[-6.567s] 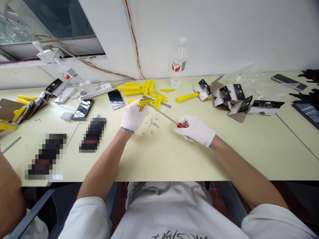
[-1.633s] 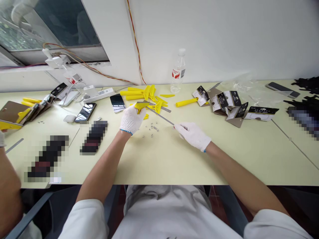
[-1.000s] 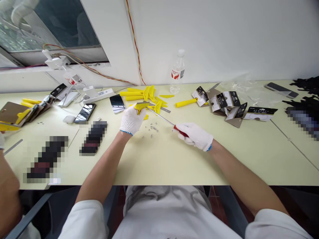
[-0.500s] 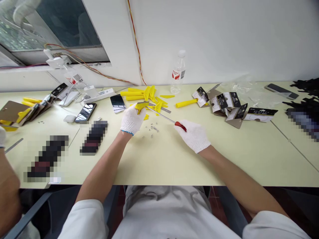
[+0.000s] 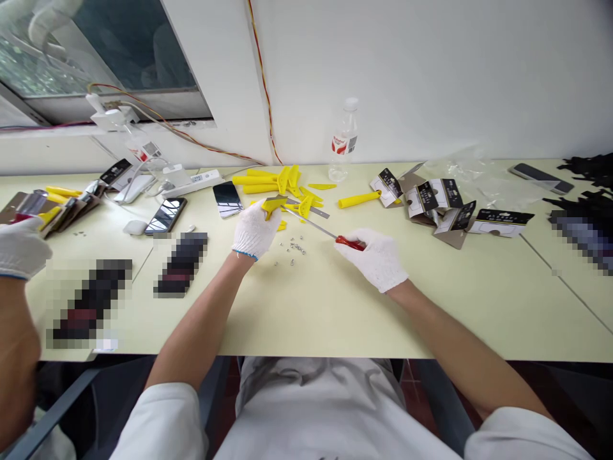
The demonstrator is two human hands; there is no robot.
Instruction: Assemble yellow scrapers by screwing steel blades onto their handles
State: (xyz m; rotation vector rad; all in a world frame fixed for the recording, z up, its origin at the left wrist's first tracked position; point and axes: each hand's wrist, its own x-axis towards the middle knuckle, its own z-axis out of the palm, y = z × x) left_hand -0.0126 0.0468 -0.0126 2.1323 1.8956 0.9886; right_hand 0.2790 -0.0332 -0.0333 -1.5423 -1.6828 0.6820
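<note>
My left hand point(image 5: 256, 231), in a white knit glove, is closed around a yellow plastic scraper head point(image 5: 274, 204). My right hand point(image 5: 376, 259), gloved too, grips the red handle of a screwdriver point(image 5: 347, 242). The screwdriver's long shaft points left and its tip reaches the scraper head; whether it sits in a screw is too small to tell. Several small metal screws or nuts point(image 5: 295, 246) lie on the table between my hands. Beyond my left hand is a pile of yellow scraper parts point(image 5: 287, 182) with a thin metal blade point(image 5: 320, 211).
A co-worker's gloved hand point(image 5: 22, 249) holds a red-handled tool at the left, by cards and yellow parts. Phones point(image 5: 165, 216), a power strip point(image 5: 196, 184) and a water bottle point(image 5: 343, 144) stand or lie behind. A yellow handle point(image 5: 359, 199) and folded cards point(image 5: 447, 191) are at the right.
The screwdriver's red handle has turned slightly in my right hand, while my left hand keeps its place. At the left, the co-worker's gloved hand has come further into view with a tool.
</note>
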